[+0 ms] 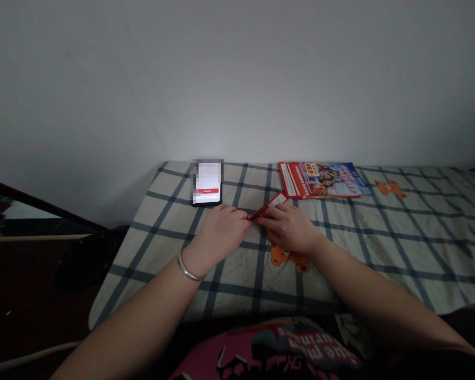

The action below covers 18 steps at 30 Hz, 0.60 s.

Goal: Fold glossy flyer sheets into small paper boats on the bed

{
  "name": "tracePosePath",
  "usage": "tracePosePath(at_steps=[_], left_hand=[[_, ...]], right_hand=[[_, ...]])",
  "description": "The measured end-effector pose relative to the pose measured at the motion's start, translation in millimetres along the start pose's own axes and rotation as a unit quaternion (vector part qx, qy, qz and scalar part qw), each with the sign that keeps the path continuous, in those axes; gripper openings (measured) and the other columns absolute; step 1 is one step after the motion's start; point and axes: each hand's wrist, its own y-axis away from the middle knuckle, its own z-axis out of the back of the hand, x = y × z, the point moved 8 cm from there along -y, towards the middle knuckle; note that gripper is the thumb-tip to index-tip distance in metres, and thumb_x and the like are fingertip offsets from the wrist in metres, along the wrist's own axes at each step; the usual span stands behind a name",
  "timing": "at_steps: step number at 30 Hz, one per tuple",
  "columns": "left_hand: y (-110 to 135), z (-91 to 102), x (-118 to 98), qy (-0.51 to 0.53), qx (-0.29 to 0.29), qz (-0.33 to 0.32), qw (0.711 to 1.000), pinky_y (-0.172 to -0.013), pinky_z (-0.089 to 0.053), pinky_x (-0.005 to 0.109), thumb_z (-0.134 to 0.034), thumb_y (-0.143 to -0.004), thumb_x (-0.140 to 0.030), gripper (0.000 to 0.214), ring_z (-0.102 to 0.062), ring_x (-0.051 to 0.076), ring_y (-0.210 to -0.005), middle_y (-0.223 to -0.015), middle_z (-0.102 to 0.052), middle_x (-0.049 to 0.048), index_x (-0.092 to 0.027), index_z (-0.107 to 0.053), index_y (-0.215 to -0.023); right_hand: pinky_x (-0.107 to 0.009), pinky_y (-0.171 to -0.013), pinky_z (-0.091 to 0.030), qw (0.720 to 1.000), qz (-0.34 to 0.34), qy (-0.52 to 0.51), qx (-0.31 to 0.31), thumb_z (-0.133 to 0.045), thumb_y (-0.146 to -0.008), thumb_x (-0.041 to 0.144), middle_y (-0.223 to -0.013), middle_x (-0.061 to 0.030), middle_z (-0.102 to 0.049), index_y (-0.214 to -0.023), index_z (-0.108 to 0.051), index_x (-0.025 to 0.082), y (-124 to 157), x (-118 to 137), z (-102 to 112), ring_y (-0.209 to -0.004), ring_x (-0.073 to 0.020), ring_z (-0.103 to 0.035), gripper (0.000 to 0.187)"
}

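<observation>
In front of me, both hands meet over a folded red-and-white printed paper (277,200). My left hand (225,227), with a silver bangle on its wrist, pinches the paper's near left end. The fingers of my right hand (291,227) are closed on its other side, covering much of it. Just beyond my left hand lies a phone (208,182) with a lit screen, partly blurred. A stack of colourful printed flyers (322,179) rests beyond my right hand, to the right.
A checked cloth (174,227) with orange bear figures covers the surface. A pale wall (237,79) rises behind its far edge. Left of the surface, lower down, is a black plastic bag (83,264) in dim light.
</observation>
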Motion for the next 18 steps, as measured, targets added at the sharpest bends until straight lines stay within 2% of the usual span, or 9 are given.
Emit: tracePosePath(at_steps=[6,13,18], left_hand=[[0,4.7,-7,-0.033,-0.007,0.009,0.999,-0.074,-0.044,0.038,-0.057,-0.092,-0.017,0.016,-0.063,0.022,-0.079,-0.083,-0.069,0.0047,-0.018,-0.073,-0.089],[0,2.5,-9,-0.043,0.016,0.018,0.999,-0.082,-0.046,0.042,-0.055,-0.093,-0.017,0.018,-0.064,0.024,-0.086,-0.09,-0.069,0.0051,-0.018,-0.072,-0.097],[2,-1.1,-2,-0.03,0.039,0.024,0.999,-0.072,-0.047,0.036,-0.054,-0.094,-0.021,0.018,-0.063,0.023,-0.086,-0.093,-0.069,0.0049,-0.019,-0.072,-0.097]], right_hand=[[-0.036,-0.076,-0.044,1.0,-0.005,-0.009,0.002,-0.055,-0.089,0.021,-0.105,-0.0079,-0.066,-0.117,-0.069,0.024,1,-2,3,-0.097,-0.0245,-0.053,0.032],[-0.039,-0.081,-0.041,1.0,-0.018,-0.001,-0.024,-0.058,-0.087,0.022,-0.101,-0.0077,-0.065,-0.11,-0.073,0.027,3,-10,8,-0.096,-0.0254,-0.051,0.027],[-0.037,-0.08,-0.042,0.999,-0.017,-0.022,-0.035,-0.059,-0.086,0.021,-0.097,-0.006,-0.067,-0.109,-0.074,0.028,5,-13,12,-0.093,-0.0236,-0.052,0.028]])
